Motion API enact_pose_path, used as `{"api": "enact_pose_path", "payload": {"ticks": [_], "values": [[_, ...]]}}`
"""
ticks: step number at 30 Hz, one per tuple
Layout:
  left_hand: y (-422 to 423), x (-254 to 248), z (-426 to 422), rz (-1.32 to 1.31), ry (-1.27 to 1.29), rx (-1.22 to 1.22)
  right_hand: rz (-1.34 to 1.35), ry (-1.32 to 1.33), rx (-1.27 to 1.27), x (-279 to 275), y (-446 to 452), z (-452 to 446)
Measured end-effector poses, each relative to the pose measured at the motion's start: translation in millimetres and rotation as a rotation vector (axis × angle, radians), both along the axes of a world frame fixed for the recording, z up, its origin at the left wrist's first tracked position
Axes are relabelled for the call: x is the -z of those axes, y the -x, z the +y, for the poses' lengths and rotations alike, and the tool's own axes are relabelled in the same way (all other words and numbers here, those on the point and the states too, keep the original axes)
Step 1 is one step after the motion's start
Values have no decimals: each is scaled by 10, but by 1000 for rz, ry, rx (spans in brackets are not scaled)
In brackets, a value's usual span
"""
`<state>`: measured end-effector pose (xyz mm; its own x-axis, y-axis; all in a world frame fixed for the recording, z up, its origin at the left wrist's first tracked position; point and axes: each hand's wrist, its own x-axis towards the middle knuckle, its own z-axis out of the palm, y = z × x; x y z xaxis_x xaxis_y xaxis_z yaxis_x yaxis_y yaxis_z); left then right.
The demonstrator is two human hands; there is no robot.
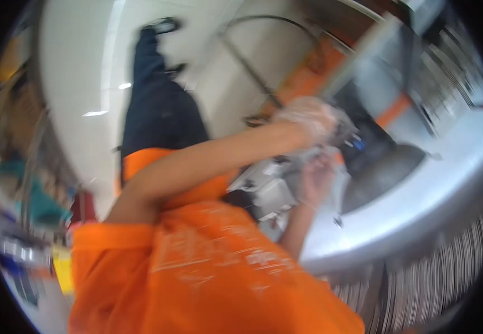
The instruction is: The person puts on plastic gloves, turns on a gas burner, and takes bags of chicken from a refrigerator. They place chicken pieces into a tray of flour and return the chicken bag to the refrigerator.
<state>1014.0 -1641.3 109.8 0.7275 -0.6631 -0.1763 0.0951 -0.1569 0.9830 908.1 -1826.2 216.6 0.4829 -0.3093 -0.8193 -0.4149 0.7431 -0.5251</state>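
Note:
My left hand [312,118], in a thin clear plastic glove, reaches across from the left, its fingers blurred and bent down out of sight. Just below it is my right hand [318,172], close to the left one, also with clear film [338,188] around it and hanging off its side. Motion smears the fingers of both, so I cannot tell whether they grip anything. Beyond the left hand lies a dark grey shape [372,142] with a small blue spot. A silvery, boxy object [269,186], too blurred to name, shows left of the right hand.
A shiny metal counter [419,195] with a curved-looking edge runs along the right. Metal slats or racks [447,278] show below it. An orange panel [308,72] stands at the counter's far side. Shelves with mixed goods, including a yellow item [63,267], line the left beside the pale floor [80,67].

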Motion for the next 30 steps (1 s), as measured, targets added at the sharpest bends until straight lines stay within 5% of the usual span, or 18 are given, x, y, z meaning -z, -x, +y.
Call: {"api": "enact_pose_path", "payload": {"ticks": [1,2,7,8,12,17,20,21,27,30], "values": [[41,10,111,37,33,-88,-29,-108,-36,-106,3,204],[44,-66,450,-97,0,-133,6,32,-23,-169,-12,417],[-100,-365,1417,104,-119,-394,-66,714,-617,-181,-459,1380],[-178,-450,1606,136,-123,-403,-148,627,-608,-95,-628,1717],[-438,-819,2287,-179,-182,-546,-657,1045,-1035,80,-1197,2501],[-857,-1463,3040,-496,-498,-289,-662,648,-826,-54,-2072,3413],[-1561,-941,1808,-812,-1627,-696,-650,454,-751,-162,-2748,3707],[-1743,-999,1889,-696,-1343,-945,-638,397,-746,-148,-2962,3841],[-3255,-581,2499,-809,-1029,-1101,-586,149,-751,94,-4425,4770],[-4297,-537,2912,-729,-1448,-1063,-566,29,-801,203,-5308,5328]]}}
